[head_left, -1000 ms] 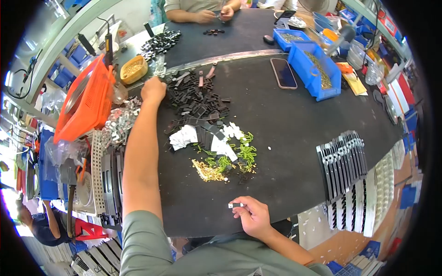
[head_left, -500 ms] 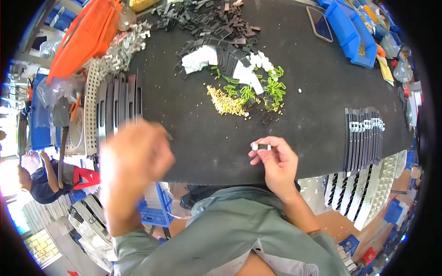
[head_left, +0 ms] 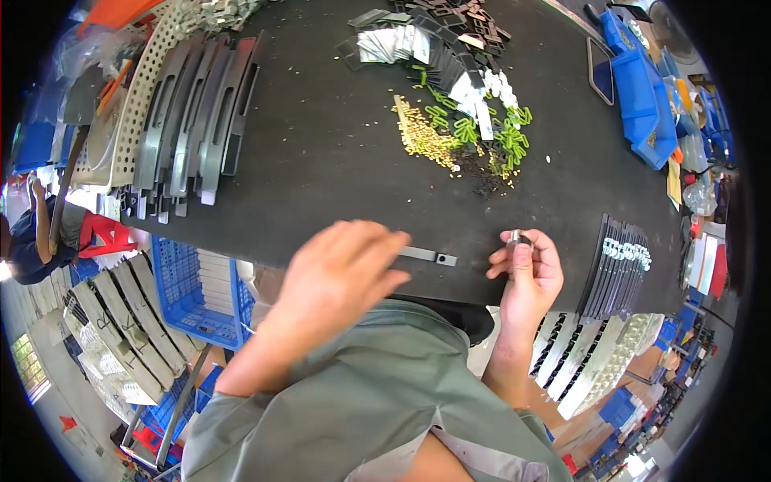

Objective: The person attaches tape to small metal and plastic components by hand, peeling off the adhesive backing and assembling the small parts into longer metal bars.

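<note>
My left hand is over the front edge of the black table, its fingers on or above one end of a long grey metal strip. The far end of the strip, with a dark hole, sticks out to the right. My right hand pinches a small metal-and-black part between thumb and fingers, to the right of the strip. Beyond the hands lie small gold pins, green clips and white pieces.
Long grey strips are stacked at the left table edge. Dark strips with white pieces stand in a row at the right. Blue bins and a phone lie at the back right. A person is at the far left.
My left hand has come from the far left of the table to the front middle, where a long grey strip now lies. My right hand has moved slightly right, still holding the small part.
</note>
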### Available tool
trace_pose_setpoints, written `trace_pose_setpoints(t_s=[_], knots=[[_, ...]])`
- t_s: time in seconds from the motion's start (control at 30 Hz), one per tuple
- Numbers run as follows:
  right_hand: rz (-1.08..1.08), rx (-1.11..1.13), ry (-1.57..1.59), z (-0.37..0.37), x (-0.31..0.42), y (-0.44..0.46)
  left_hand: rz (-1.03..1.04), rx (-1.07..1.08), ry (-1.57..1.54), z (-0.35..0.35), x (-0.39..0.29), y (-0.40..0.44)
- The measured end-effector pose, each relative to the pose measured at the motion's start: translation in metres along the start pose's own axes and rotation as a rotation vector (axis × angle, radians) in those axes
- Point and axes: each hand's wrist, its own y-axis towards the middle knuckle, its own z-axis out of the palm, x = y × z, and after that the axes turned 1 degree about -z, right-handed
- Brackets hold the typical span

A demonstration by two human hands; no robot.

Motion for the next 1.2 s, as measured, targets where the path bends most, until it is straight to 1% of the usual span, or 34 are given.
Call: trace_pose_setpoints(t_s=[0.03, 0.13, 0.2, 0.3, 0.37, 0.4, 0.47, 0.53, 0.6, 0.7, 0.77, 0.87, 0.9, 1.2], knots=[[-0.004, 0.0, 0.02, 0.001, 0.0, -0.001, -0.078, -0.001, -0.004, -0.002, 0.005, 0.0], [0.009, 0.019, 0.077, 0.009, 0.001, -0.003, -0.009, 0.031, 0.038, 0.007, 0.019, 0.0], [0.022, 0.03, 0.114, 0.017, 0.001, -0.004, -0.012, 0.048, 0.043, 0.011, 0.02, 0.002], [0.061, 0.124, 0.073, 0.024, -0.002, -0.005, -0.055, 0.001, -0.002, 0.008, 0.024, 0.005], [0.039, 0.143, 0.038, 0.027, -0.007, -0.004, -0.18, 0.012, -0.049, 0.0, 0.023, 0.005], [0.027, 0.16, 0.022, 0.027, -0.007, -0.003, -0.181, 0.008, -0.051, -0.001, 0.022, 0.007], [0.035, 0.163, 0.022, 0.028, -0.006, -0.001, -0.048, -0.023, 0.093, -0.001, 0.018, 0.011], [0.042, 0.165, 0.025, 0.029, -0.006, 0.0, 0.011, -0.018, 0.035, 0.008, 0.007, 0.019], [0.065, 0.151, 0.019, 0.029, -0.005, 0.0, 0.019, -0.006, 0.033, 0.025, -0.004, 0.029], [0.091, 0.149, 0.054, 0.028, -0.005, 0.0, 0.054, 0.018, 0.023, 0.044, -0.003, 0.038], [0.115, 0.125, 0.075, 0.029, -0.002, -0.001, 0.062, -0.114, -0.026, 0.048, -0.005, 0.041], [0.123, 0.112, 0.083, 0.027, -0.003, -0.001, 0.116, -0.113, -0.145, 0.054, -0.013, 0.045], [0.105, 0.124, 0.087, 0.027, -0.004, 0.0, 0.174, -0.113, -0.161, 0.056, -0.012, 0.047], [0.062, 0.149, 0.0, 0.027, -0.005, -0.002, 0.213, -0.098, -0.079, 0.063, -0.013, 0.051]])
